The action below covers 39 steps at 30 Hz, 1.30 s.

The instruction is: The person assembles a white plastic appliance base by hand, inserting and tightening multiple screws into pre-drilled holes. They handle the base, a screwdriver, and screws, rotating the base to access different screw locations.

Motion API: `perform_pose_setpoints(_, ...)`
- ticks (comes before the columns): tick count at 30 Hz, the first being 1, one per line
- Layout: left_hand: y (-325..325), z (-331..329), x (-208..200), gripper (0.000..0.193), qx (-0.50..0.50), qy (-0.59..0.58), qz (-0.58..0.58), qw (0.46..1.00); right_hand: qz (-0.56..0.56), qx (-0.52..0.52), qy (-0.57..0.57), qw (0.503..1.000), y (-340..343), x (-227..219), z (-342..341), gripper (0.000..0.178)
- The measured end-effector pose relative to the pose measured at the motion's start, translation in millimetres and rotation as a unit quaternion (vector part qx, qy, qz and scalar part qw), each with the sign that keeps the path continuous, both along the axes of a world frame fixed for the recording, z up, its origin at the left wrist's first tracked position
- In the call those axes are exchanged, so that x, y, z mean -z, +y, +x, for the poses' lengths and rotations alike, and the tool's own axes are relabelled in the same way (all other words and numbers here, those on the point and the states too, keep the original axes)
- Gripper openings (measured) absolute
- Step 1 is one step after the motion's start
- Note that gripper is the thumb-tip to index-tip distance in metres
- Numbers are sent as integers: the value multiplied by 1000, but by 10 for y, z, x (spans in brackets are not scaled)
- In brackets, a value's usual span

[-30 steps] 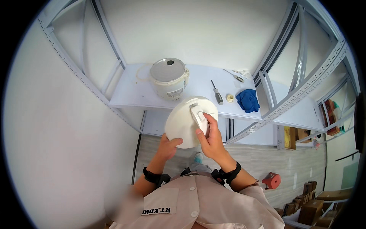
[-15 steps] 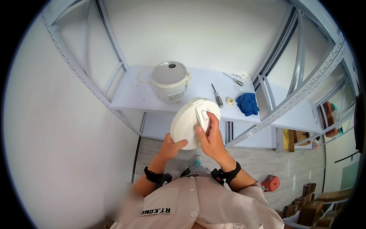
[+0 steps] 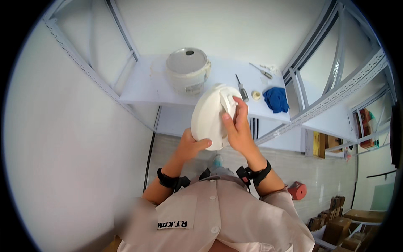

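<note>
Between my two hands I hold a round white plastic lid [image 3: 208, 119], tilted in front of the shelf edge. A raised clip or handle piece [image 3: 227, 102] stands out on its face. My left hand [image 3: 194, 145] grips the lid's lower left rim, thumb lying on the face. With thumb and fingers, my right hand [image 3: 239, 126] pinches at the raised piece; part of its grip is hidden. Beyond the lid, a white bucket [image 3: 189, 82] stands upright on the shelf, its grey top pierced by a round dark hole.
On the white shelf [image 3: 140, 88] lie a screwdriver [image 3: 242, 90], a tape roll [image 3: 256, 95], a blue cloth [image 3: 276, 100] and another screwdriver [image 3: 265, 74] farther back. Metal rack posts [image 3: 289, 119] flank it. A red roll [image 3: 297, 191] and cardboard boxes [image 3: 338, 229] are on the right.
The view has shifted, so the shelf and bucket appear higher. Both hands still hold the lid, which has turned slightly and looks narrower.
</note>
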<state>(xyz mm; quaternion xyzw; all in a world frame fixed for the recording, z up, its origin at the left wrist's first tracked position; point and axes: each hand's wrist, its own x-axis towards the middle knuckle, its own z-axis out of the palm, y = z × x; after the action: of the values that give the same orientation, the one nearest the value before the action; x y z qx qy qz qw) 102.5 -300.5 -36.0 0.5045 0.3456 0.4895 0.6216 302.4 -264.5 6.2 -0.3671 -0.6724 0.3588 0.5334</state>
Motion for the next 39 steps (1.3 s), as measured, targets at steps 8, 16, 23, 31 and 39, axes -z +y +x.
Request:
perform_pose_setpoints(8, -47, 144, -45, 74, 44, -16, 97, 994, -147, 56, 146, 977, 91, 105, -73, 57)
perform_pose_setpoints(16, -39, 142, -3, 79, 0, 140, 97, 985, -199, 55, 172, 963, 70, 162, -96, 65)
perform_pose_setpoints(23, -29, 38, -19, 90, 16, 108, 112, 988, 117, 247, -250, 929, -159, 91, 175, 89)
perform_pose_setpoints(31, -55, 2, -211, 88, 201, 211, 54, 955, 249, 17, -363, 898, -282, -269, 335, 70)
perform_pose_setpoints(39, 10, 81, -6, 58, -41, 80, 87, 992, -66, 101, -69, 990, -235, 320, 588, 43)
